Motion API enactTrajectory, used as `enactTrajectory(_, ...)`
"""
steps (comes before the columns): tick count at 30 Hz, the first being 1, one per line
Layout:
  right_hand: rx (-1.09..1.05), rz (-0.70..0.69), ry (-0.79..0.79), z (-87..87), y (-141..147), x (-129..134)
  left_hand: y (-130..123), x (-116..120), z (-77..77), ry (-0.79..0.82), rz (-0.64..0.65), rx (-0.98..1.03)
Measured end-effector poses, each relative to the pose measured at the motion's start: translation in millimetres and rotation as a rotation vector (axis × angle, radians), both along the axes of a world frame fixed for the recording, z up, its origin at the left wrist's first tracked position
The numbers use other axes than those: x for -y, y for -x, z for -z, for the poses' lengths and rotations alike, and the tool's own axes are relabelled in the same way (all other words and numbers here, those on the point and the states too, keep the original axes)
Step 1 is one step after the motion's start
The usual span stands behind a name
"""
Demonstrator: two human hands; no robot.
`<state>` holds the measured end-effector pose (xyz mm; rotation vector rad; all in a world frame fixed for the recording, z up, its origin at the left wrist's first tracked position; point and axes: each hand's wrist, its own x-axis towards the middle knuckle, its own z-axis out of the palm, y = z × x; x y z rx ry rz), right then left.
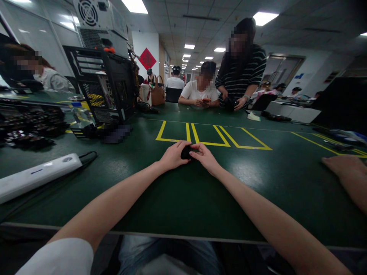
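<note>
A small black object point(186, 152) is between my two hands, just in front of the yellow tape outlines on the green table point(189, 198). My left hand point(174, 155) curls round its left side, with the thumb below and the fingers above. From the right, my right hand point(204, 156) grips the same object with thumb and fingers. Much of the object is covered by my fingers, and its kind is too small to tell.
At the left lie a white power strip point(40, 173) with a black cable, and dark parts point(31, 122). An open black computer case point(106, 84) stands behind. Another person's hand point(344, 166) rests at the right. Two people are across the table, one holding a phone.
</note>
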<state>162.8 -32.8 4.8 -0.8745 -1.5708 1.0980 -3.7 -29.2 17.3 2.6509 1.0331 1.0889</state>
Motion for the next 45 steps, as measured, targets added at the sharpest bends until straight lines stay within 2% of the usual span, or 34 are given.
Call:
enactTrajectory(5,0.063,-0.003,0.031,-3.0,-2.0,1.5,0.7,1.6,-1.3,0.024,0.008,0.008)
enactTrajectory(9,0.025,-0.042,0.05,-2.6,-1.6,1.9,1.2,3.1,-2.2,0.027,0.007,0.01)
enactTrajectory(16,0.021,0.009,0.003,-3.4,1.3,3.4,1.4,3.3,-2.3,0.037,0.018,0.016)
enactTrajectory(20,0.075,0.026,0.032,-5.6,-0.7,3.6,1.7,2.5,-1.6,0.028,0.016,0.004)
enactTrajectory(26,0.027,-0.026,0.064,-3.5,-1.6,2.0,0.8,2.1,-1.1,0.019,0.006,0.014)
enactTrajectory(35,0.031,0.041,0.012,-4.8,0.7,3.6,1.0,1.1,0.2,0.026,0.006,0.007)
enactTrajectory(40,0.088,0.013,0.068,-6.5,-1.9,3.3,1.7,2.8,-1.6,0.026,0.013,0.005)
enactTrajectory(45,0.037,-0.033,0.056,-5.3,-2.5,4.0,1.6,3.3,-2.5,0.029,0.003,-0.008)
